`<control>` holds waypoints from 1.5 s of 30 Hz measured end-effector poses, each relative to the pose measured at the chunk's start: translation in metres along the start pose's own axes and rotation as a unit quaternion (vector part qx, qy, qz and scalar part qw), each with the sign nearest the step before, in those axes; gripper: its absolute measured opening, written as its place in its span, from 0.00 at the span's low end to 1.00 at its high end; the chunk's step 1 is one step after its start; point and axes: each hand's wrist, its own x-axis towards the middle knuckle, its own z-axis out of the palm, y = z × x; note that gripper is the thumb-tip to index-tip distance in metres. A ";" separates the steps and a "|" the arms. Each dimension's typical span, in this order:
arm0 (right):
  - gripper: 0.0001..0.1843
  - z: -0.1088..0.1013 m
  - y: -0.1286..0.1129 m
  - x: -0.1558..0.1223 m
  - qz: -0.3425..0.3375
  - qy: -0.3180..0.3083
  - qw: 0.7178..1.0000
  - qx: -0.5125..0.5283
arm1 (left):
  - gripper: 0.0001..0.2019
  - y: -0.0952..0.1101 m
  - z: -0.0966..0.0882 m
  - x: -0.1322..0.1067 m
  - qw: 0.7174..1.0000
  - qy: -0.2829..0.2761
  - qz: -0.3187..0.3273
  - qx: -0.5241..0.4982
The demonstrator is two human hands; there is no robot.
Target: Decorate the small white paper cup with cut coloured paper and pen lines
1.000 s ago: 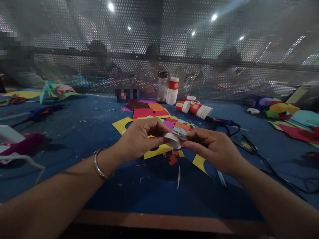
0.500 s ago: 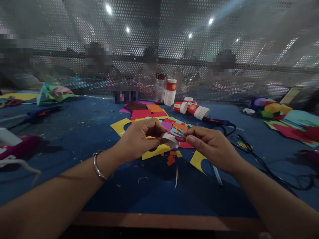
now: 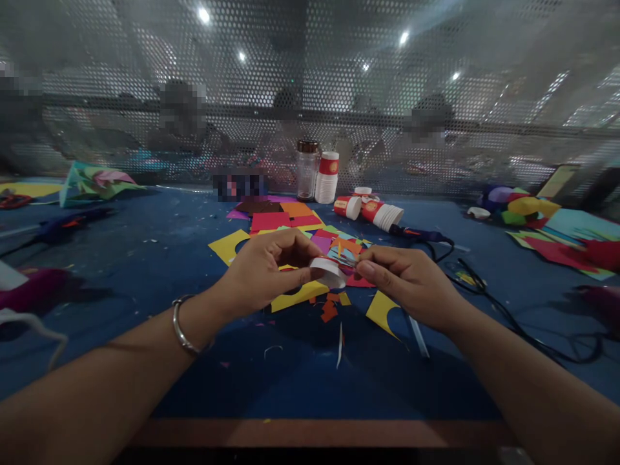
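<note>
My left hand [image 3: 264, 271] is closed round a small white paper cup [image 3: 329, 272], held on its side just above the blue table [image 3: 145, 271]. My right hand [image 3: 411, 284] is closed too, its fingers pinched at the cup's far edge on something thin that I cannot make out. Both hands hover over a heap of coloured paper scraps [image 3: 310, 236], yellow, red, orange and purple. A metal bangle [image 3: 180, 326] sits on my left wrist.
A clear jar [image 3: 307, 170] and stacked red-and-white paper cups [image 3: 327, 177] stand at the back; more cups [image 3: 382, 213] lie tipped over. A glue gun with a black cable [image 3: 484, 290] runs right. Paper piles [image 3: 566, 236] lie far right, folded paper [image 3: 92, 181] far left. People sit behind a perforated screen [image 3: 387, 97].
Both hands stay together on the cup, shifted slightly up and left; the cup has turned a little so its white rim shows more.
</note>
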 end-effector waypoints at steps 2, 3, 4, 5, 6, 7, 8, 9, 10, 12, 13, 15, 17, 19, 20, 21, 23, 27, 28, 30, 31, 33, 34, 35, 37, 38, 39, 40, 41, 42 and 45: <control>0.28 0.000 0.001 0.000 -0.004 -0.003 1.000 -0.005 | 0.12 0.001 0.000 0.000 1.000 -0.001 -0.004 -0.005; 0.28 0.001 0.001 0.000 -0.004 -0.005 1.000 -0.007 | 0.12 0.001 0.001 0.000 1.000 -0.001 -0.006 -0.005; 0.28 0.001 0.001 0.000 -0.005 -0.007 1.000 -0.007 | 0.12 0.002 0.001 0.000 1.000 -0.001 -0.008 -0.005; 0.28 0.001 0.001 0.000 -0.005 -0.009 1.000 -0.007 | 0.12 0.003 0.001 0.000 1.000 0.000 -0.010 -0.003; 0.28 0.001 0.001 0.000 -0.006 -0.010 1.000 -0.007 | 0.12 0.003 0.001 -0.001 1.000 -0.001 -0.013 -0.001; 0.28 0.000 0.001 0.000 -0.007 -0.011 1.000 -0.009 | 0.12 0.004 0.001 -0.001 1.000 -0.001 -0.014 0.001; 0.28 0.000 0.001 0.000 -0.009 -0.012 1.000 -0.011 | 0.12 0.004 0.001 -0.001 1.000 -0.001 -0.015 0.002; 0.28 0.000 0.001 0.001 -0.010 -0.013 1.000 -0.013 | 0.12 0.005 0.001 -0.001 1.000 0.000 -0.015 0.004; 0.29 0.000 0.001 0.001 -0.011 -0.013 1.000 -0.015 | 0.12 0.005 0.001 -0.001 1.000 0.001 -0.013 0.006; 0.29 0.000 0.001 0.000 -0.014 -0.010 1.000 -0.014 | 0.11 0.006 0.002 -0.001 1.000 0.004 -0.009 0.012; 0.28 0.001 0.001 0.000 -0.015 -0.008 1.000 -0.013 | 0.11 0.006 0.002 -0.001 1.000 0.004 -0.009 0.015; 0.27 0.001 0.002 -0.001 -0.015 -0.004 1.000 -0.008 | 0.11 0.005 0.003 -0.001 1.000 0.006 -0.008 0.015; 0.26 0.002 0.003 -0.001 -0.014 0.000 1.000 -0.005 | 0.12 0.005 0.003 -0.001 1.000 0.005 -0.009 0.007; 0.25 0.002 0.003 -0.002 -0.014 0.002 1.000 -0.005 | 0.12 0.004 0.004 -0.001 1.000 0.005 -0.011 -0.003; 0.25 0.002 0.004 -0.002 -0.015 0.002 1.000 -0.006 | 0.11 0.004 0.004 -0.001 1.000 0.005 -0.013 -0.007; 0.25 0.002 0.004 -0.002 -0.015 0.002 1.000 -0.007 | 0.11 0.004 0.004 -0.001 1.000 0.004 -0.015 -0.011; 0.25 0.001 0.004 -0.001 -0.016 0.001 1.000 -0.011 | 0.11 0.004 0.004 -0.001 1.000 0.003 -0.022 -0.022; 0.25 0.001 0.004 -0.001 -0.014 0.001 1.000 -0.018 | 0.12 0.004 0.005 0.000 0.997 -0.010 -0.048 -0.057; 0.25 0.001 0.004 -0.001 -0.014 0.001 1.000 -0.017 | 0.12 0.004 0.005 0.000 0.996 -0.015 -0.053 -0.065; 0.25 0.001 0.005 -0.001 -0.016 0.003 1.000 -0.015 | 0.12 0.003 0.004 0.001 0.995 -0.022 -0.057 -0.077; 0.25 0.001 0.006 -0.001 -0.016 0.003 1.000 -0.015 | 0.12 0.003 0.004 0.001 0.995 -0.024 -0.057 -0.081; 0.27 0.002 0.007 -0.001 -0.015 0.002 1.000 -0.020 | 0.12 0.002 0.004 0.001 0.994 -0.026 -0.059 -0.085; 0.27 0.002 0.007 -0.002 -0.014 0.000 1.000 -0.023 | 0.13 0.002 0.004 0.002 0.994 -0.026 -0.061 -0.085; 0.28 0.002 0.008 -0.002 -0.013 -0.002 1.000 -0.024 | 0.13 0.001 0.004 0.002 0.994 -0.027 -0.062 -0.084; 0.28 0.002 0.008 -0.002 -0.009 -0.003 1.000 -0.024 | 0.13 0.001 0.004 0.002 0.994 -0.026 -0.062 -0.081; 0.27 0.002 0.008 -0.002 -0.007 -0.004 1.000 -0.024 | 0.13 0.001 0.004 0.002 0.994 -0.026 -0.061 -0.081; 0.27 0.002 0.008 -0.002 -0.005 -0.005 1.000 -0.023 | 0.13 0.001 0.004 0.002 0.995 -0.025 -0.060 -0.081; 0.26 0.002 0.008 -0.002 -0.004 -0.004 1.000 -0.023 | 0.13 0.002 0.004 0.002 0.995 -0.025 -0.059 -0.081; 0.26 0.002 0.008 -0.002 -0.004 -0.004 1.000 -0.023 | 0.13 0.002 0.004 0.001 0.995 -0.025 -0.059 -0.082; 0.25 0.002 0.008 -0.002 -0.005 -0.003 1.000 -0.023 | 0.12 0.002 0.004 0.001 0.995 -0.026 -0.059 -0.081; 0.26 0.003 0.008 -0.002 -0.009 -0.002 1.000 -0.022 | 0.11 0.003 0.005 0.001 0.995 -0.024 -0.059 -0.074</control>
